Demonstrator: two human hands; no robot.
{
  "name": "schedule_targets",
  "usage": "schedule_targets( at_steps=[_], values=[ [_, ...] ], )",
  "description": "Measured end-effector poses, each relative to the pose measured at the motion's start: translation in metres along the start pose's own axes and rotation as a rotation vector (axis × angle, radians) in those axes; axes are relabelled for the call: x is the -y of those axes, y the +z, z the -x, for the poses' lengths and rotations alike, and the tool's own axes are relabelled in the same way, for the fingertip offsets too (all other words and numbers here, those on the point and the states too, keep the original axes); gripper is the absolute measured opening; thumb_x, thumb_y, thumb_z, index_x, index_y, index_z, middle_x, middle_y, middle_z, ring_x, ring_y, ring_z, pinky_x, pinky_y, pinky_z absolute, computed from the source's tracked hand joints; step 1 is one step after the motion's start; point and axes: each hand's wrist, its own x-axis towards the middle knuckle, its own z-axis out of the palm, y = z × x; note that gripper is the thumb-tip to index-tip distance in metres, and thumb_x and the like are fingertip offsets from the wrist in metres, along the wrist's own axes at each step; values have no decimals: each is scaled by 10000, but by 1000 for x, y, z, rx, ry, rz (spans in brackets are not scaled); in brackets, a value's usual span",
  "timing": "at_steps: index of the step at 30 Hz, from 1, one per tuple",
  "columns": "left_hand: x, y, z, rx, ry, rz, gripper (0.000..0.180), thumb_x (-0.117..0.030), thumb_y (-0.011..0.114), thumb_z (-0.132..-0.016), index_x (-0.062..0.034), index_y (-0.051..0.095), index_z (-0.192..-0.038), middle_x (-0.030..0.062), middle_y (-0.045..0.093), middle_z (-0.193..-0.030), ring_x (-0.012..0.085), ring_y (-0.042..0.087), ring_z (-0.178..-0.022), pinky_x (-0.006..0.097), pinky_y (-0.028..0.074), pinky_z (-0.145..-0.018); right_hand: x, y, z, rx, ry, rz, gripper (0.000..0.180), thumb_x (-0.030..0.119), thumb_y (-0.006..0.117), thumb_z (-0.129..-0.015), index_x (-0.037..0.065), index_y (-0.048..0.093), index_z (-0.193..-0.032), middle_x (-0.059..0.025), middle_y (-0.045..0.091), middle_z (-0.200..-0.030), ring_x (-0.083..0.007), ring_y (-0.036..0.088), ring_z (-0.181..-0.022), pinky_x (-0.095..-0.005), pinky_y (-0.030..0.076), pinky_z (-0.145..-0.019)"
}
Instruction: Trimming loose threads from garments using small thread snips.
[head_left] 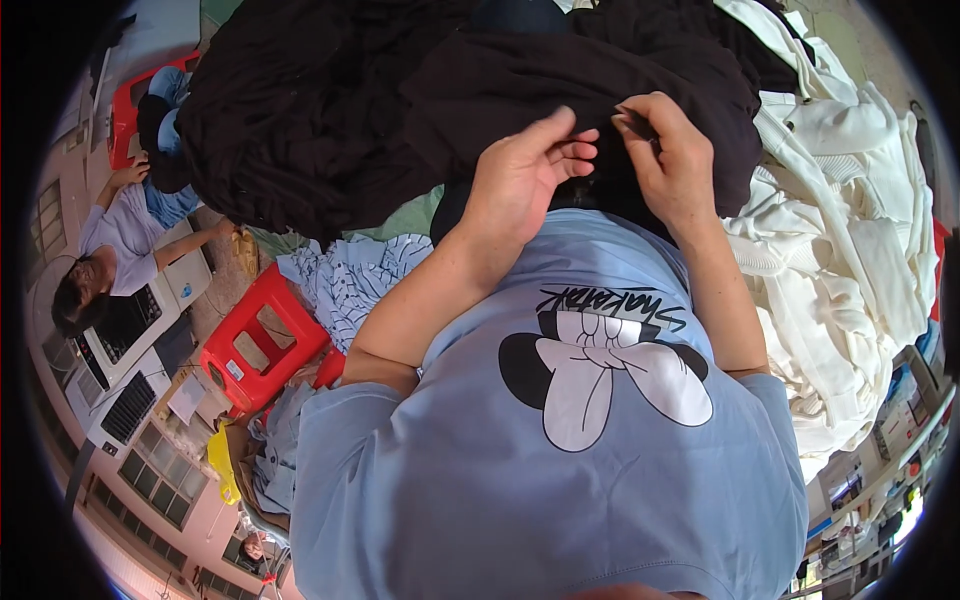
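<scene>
A large heap of dark brown-black cloth (330, 110) fills the space in front of me, with a fold of it over my lap. My left hand (530, 170) is raised just above this cloth, palm turned inward. Its thumb stands apart from the loosely curled fingers, and nothing shows between them. Close by on the right, my right hand (672, 155) is bent with its fingertips drawn together toward the left hand. A tiny dark bit shows at those fingertips, too small to name. The two hands do not touch.
White knit garments (830, 260) are piled at my right. To the left are a red plastic stool (265, 340), blue patterned cloth (355, 285) and a basket of grey-blue cloth (270, 455). A person (120, 245) sits farther left beside a pale machine table (185, 275).
</scene>
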Motion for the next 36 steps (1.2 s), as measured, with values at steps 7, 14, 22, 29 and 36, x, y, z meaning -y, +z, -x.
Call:
schedule_targets(
  at_steps=[7, 14, 22, 29, 36],
  values=[
    [-9, -12, 5, -51, 112, -104, 225, -184, 619, -928, 40, 633, -947, 169, 661, -960, 219, 635, -860, 320, 523, -761, -7, -9, -4, -55, -4, 178, 153, 82, 653, -836, 56, 608, -981, -78, 620, -879, -271, 633, -711, -331, 493, -613],
    [-5, -3, 8, -35, 186, -58, 174, -66, 621, -888, 94, 672, -933, 175, 677, -933, 234, 656, -869, 344, 526, -854, 27, -4, -4, 9, -61, 56, 192, 167, 635, -892, 47, 593, -1035, -101, 632, -898, -273, 652, -731, -341, 504, -617],
    [-3, 1, 10, 46, 304, -127, 101, 29, 588, -861, 25, 682, -898, 115, 694, -891, 224, 674, -859, 350, 535, -858, 35, 1, -1, 21, -138, 157, 185, 163, 655, -869, 55, 596, -1007, -72, 612, -860, -244, 634, -694, -321, 479, -568],
    [-1, 2, 8, 73, 386, -147, 115, 50, 588, -852, 40, 665, -937, 104, 690, -911, 187, 671, -863, 321, 537, -844, 35, 4, -2, -31, -233, 278, 175, 161, 665, -857, 69, 604, -992, -60, 603, -850, -230, 621, -679, -311, 470, -559],
    [-1, 4, 9, 65, 424, -180, 116, 40, 581, -860, 34, 674, -928, 108, 696, -910, 204, 675, -866, 346, 537, -860, 28, 0, -9, -78, -242, 179, 178, 160, 663, -859, 57, 609, -995, -64, 616, -843, -236, 628, -682, -308, 476, -568]
  ],
)
